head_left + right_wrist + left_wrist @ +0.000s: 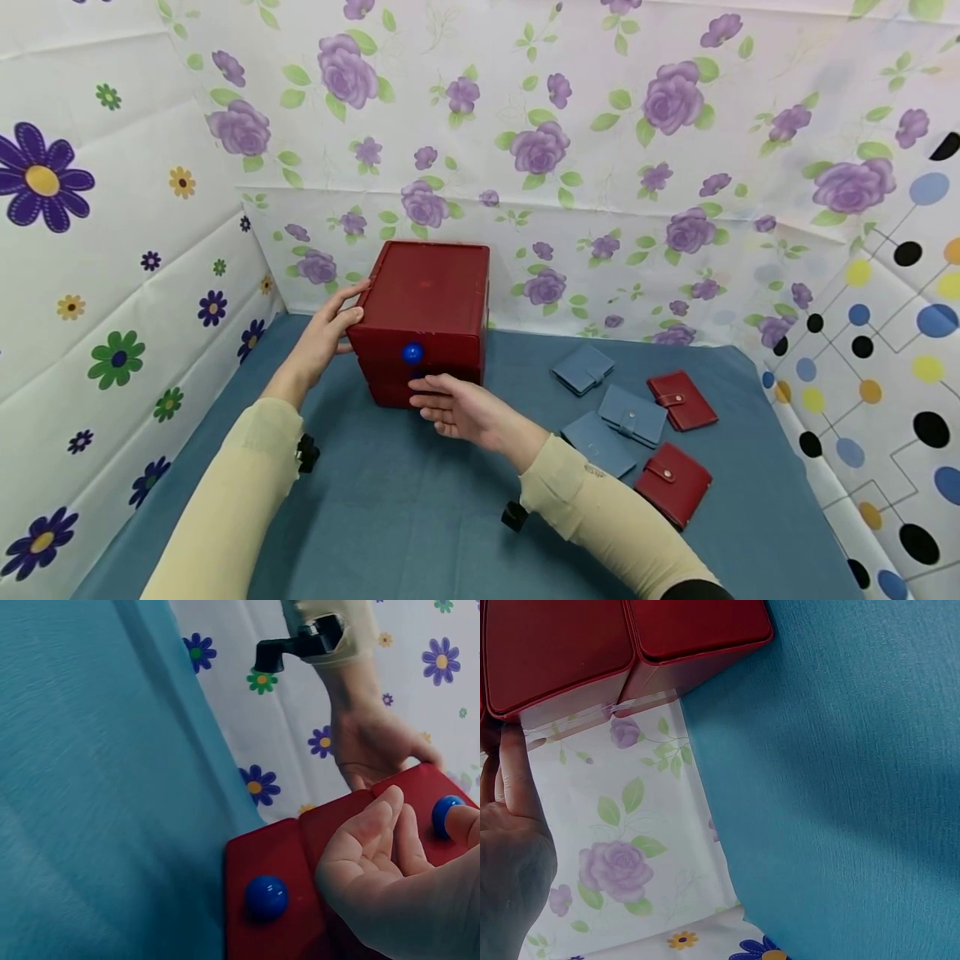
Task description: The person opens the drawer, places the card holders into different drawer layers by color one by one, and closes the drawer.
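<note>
A red drawer box stands at the back left of the cloth, with a blue knob on its top drawer. My left hand rests against the box's left side, its fingers reaching along the upper edge. In front of the lower drawers is my right hand, palm inward, with loosely bent fingers and nothing visible between them. In the right wrist view, the lowest drawer's knob shows in full. The right thumb overlaps the top knob there, and the hand hides the middle knob.
Three blue wallets and two red wallets lie on the right of the blue cloth, some overlapping. Behind the box rises a flowered sheet. Patterned sheets also stand at the left and right.
</note>
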{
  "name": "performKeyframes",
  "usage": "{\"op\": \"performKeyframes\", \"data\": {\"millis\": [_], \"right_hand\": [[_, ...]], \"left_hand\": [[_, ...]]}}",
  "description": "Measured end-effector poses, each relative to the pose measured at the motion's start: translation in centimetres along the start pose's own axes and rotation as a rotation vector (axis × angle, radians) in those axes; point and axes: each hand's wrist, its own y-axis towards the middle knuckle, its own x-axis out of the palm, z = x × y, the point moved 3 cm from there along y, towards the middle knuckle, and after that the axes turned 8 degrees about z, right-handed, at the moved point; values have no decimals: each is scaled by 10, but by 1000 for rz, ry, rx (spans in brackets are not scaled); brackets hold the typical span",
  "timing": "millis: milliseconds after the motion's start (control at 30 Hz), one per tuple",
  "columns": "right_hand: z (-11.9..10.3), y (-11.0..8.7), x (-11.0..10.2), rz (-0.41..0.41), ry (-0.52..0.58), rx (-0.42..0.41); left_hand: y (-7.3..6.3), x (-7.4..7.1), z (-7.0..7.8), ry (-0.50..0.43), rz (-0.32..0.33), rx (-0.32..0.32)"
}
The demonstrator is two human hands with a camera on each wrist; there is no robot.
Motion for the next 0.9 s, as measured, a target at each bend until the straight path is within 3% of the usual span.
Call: {"op": "performKeyframes", "data": {"millis": [400,900], "right_hand": [[21,2,-14,29,-24,22],[29,11,-7,38,9,65]], "left_hand": [[0,0,0,-13,-7,-3],[-1,-1,0,-5,-3,2]]}}
